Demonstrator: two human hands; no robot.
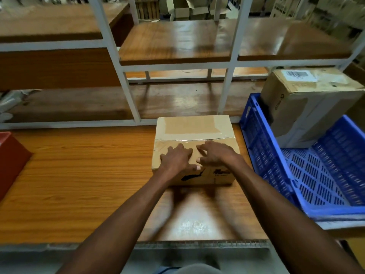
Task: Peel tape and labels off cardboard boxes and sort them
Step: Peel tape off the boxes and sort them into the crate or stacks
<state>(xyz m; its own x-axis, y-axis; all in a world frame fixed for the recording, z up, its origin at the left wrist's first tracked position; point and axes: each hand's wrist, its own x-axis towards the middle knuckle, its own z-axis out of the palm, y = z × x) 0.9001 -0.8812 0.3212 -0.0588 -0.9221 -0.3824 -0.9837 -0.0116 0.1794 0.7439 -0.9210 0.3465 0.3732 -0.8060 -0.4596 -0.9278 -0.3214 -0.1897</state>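
Both hands lie flat with fingers spread on a taped cardboard box (194, 135) on the tabletop (79, 184): left hand (176, 157) beside right hand (215, 153), holding nothing. Right of them, a blue crate (276, 169) holds another labelled box (308, 103).

Matt cardboard box (194, 135) bears glossy clear tape (192, 139) on a shiny wood-grain table (79, 175), beside a perforated plastic crate (308, 182).

wooden table (79, 175), white shelf frame (110, 56), red bin (9, 159)
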